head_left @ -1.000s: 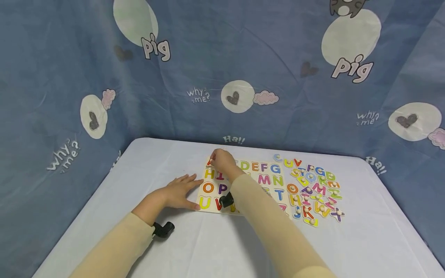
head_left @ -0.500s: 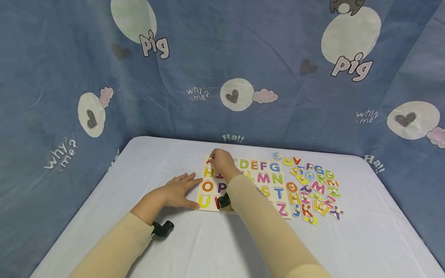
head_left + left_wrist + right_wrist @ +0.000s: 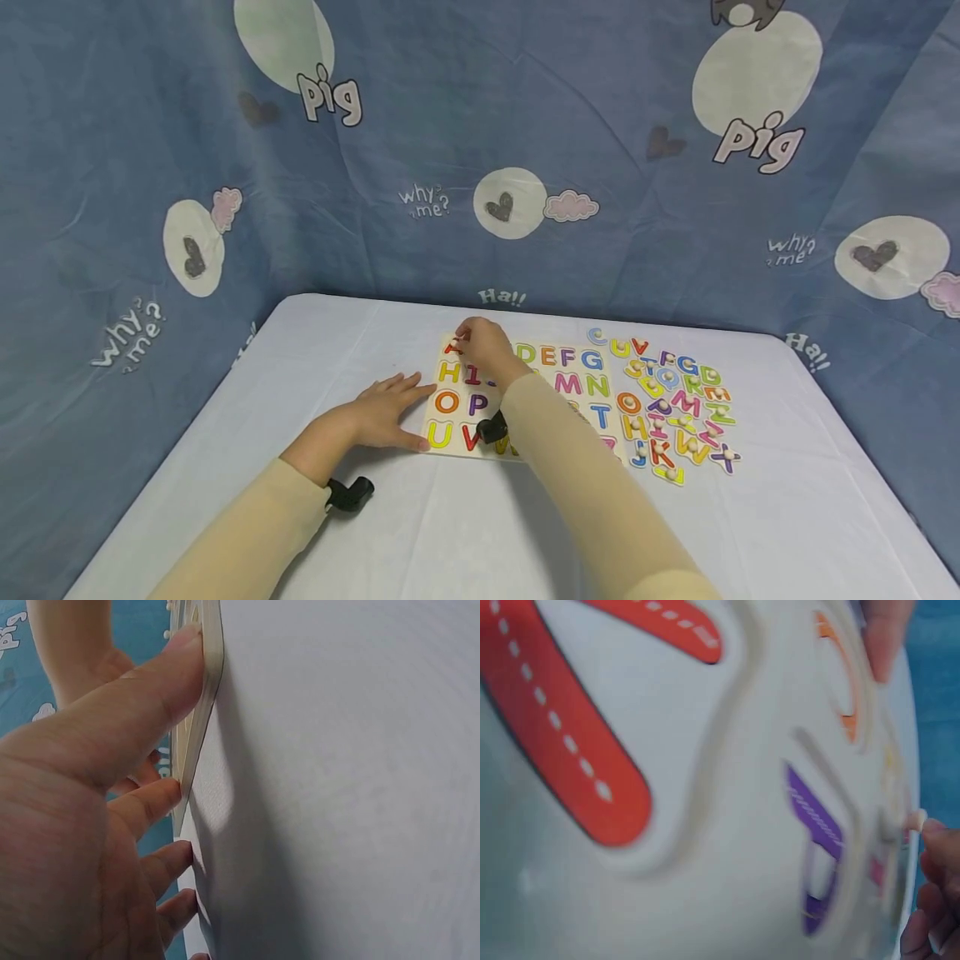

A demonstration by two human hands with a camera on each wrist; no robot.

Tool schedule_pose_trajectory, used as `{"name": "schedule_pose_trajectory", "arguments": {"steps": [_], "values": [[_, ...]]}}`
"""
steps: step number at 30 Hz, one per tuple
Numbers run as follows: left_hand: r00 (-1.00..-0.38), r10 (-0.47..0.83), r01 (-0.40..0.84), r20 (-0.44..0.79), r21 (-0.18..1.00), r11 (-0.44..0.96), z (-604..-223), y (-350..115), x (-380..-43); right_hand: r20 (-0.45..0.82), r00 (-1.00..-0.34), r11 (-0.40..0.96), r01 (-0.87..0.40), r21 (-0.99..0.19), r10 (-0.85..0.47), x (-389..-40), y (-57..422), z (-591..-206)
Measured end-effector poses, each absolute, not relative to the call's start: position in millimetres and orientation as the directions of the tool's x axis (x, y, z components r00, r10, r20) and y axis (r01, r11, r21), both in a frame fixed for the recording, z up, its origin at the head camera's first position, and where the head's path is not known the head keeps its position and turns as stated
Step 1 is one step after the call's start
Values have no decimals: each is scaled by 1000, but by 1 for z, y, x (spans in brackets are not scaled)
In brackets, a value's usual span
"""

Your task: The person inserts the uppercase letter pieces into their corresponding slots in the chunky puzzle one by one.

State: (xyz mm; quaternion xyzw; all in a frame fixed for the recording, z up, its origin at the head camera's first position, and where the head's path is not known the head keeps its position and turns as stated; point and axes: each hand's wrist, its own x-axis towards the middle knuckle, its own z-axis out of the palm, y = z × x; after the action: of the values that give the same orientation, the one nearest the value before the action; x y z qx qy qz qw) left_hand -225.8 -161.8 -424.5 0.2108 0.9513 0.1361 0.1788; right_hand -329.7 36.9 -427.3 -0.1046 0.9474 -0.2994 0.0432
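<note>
A wooden alphabet puzzle board (image 3: 459, 420) with coloured letter slots lies on the white table. My left hand (image 3: 378, 414) rests spread at its left side; in the left wrist view the thumb (image 3: 154, 694) touches the board's edge and the index fingertip touches it farther along. At the board's top left corner, my right hand (image 3: 486, 348) is bent over the red letter A puzzle piece (image 3: 452, 347). Its thumb and fingers pinch a small knob (image 3: 915, 819), seen at the right of the right wrist view. The index finger there is hard to make out.
Several knobbed letter pieces lie loose right of the board, among them an orange O (image 3: 629, 403), a purple X (image 3: 725, 459) and a blue C (image 3: 597, 337). A blue printed curtain (image 3: 405, 258) hangs behind the table. My right forearm covers part of the board.
My right hand stays over the board's top left corner, its wrist shifted slightly to the right. The left hand keeps its place. The loose pieces have not moved.
</note>
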Motion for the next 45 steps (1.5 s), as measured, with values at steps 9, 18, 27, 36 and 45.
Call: {"name": "schedule_pose_trajectory", "arguments": {"steps": [9, 18, 27, 36, 45], "values": [[-850, 441, 340, -290, 339, 877, -424, -164, -227, -24, -957, 818, -234, -526, -289, -317, 57, -391], [-852, 433, 331, -293, 339, 881, -428, -162, -227, -67, -925, 823, -297, -484, -374, -298, 98, -361], [-857, 433, 334, -279, 338, 880, -430, -163, -228, -60, -899, 791, -349, -502, -434, -276, 148, -342], [-855, 426, 325, -295, 334, 885, -430, -162, -227, -27, -911, 796, -345, -497, -412, -253, 205, -336], [-852, 429, 328, -301, 331, 885, -428, -162, -227, -34, -935, 831, -297, -470, -353, -230, 262, -348]]}}
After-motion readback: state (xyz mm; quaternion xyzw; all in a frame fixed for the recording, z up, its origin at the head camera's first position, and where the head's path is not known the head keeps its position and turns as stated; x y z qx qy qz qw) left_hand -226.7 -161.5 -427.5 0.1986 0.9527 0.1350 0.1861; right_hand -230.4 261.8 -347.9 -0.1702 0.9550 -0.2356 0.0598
